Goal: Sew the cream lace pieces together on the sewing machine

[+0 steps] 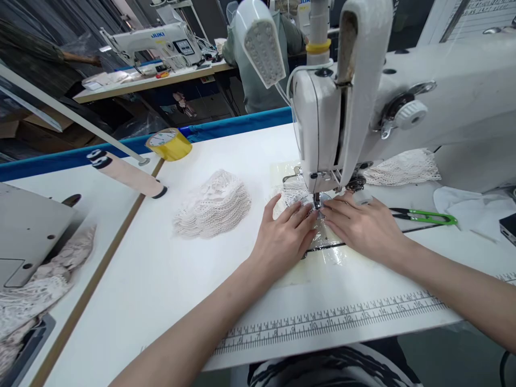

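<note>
Under the needle of the white sewing machine (318, 123) lies a small piece of white lace (294, 192), mostly covered by my fingers. My left hand (284, 228) rests flat on its left side, fingers stretched toward the presser foot (317, 201). From the right, my right hand (358, 217) lies flat close to the foot, its fingertips almost meeting those of the left. Neither hand grips anything. To the left sits a fanned stack of lace pieces (215, 207). Another lace stack (405, 167) lies behind the needle area, under the machine arm.
Green thread snips (427, 216) lie right of my right hand, near a white cloth (471, 207). Yellow tape (169, 144) and a thread cone (129, 174) are at the far left. A ruler strip (322, 322) runs along the front edge. A co-worker (260, 59) sits beyond.
</note>
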`<state>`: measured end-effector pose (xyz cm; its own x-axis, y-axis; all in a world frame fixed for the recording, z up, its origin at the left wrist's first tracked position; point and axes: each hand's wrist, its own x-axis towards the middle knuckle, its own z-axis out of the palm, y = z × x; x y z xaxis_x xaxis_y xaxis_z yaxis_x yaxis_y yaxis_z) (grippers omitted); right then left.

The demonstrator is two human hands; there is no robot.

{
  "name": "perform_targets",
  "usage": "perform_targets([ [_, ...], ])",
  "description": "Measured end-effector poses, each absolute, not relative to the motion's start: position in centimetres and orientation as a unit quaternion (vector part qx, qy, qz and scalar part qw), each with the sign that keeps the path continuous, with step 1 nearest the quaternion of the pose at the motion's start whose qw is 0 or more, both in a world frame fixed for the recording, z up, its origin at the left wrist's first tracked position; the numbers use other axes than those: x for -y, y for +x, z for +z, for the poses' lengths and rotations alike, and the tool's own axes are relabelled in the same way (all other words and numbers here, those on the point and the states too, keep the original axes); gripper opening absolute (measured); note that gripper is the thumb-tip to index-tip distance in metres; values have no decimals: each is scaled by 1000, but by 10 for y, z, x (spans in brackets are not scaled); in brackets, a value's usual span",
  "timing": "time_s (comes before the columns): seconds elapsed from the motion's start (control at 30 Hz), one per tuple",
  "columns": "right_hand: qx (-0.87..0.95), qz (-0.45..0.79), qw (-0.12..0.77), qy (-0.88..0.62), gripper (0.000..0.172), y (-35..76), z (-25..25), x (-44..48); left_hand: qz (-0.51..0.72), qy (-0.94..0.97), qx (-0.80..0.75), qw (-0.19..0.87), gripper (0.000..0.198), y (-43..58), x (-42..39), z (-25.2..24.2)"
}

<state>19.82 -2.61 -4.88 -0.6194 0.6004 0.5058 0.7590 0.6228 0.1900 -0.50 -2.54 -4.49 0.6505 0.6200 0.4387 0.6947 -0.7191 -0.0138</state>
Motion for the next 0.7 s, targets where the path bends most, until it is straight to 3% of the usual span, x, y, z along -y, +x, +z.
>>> perform_targets([
  [0.4,876,-213,213,-377,19,198,-47,29,-203,-900,377,83,28,-9,22,-41],
  [0.57,900,-129,229,-348,24,193,-46,34,-170,-886,420,94,33,-17,14,-40],
  [0.7,915,-97,233,-313,24,191,-43,36,-158,-878,422,160,29,-21,21,-36],
])
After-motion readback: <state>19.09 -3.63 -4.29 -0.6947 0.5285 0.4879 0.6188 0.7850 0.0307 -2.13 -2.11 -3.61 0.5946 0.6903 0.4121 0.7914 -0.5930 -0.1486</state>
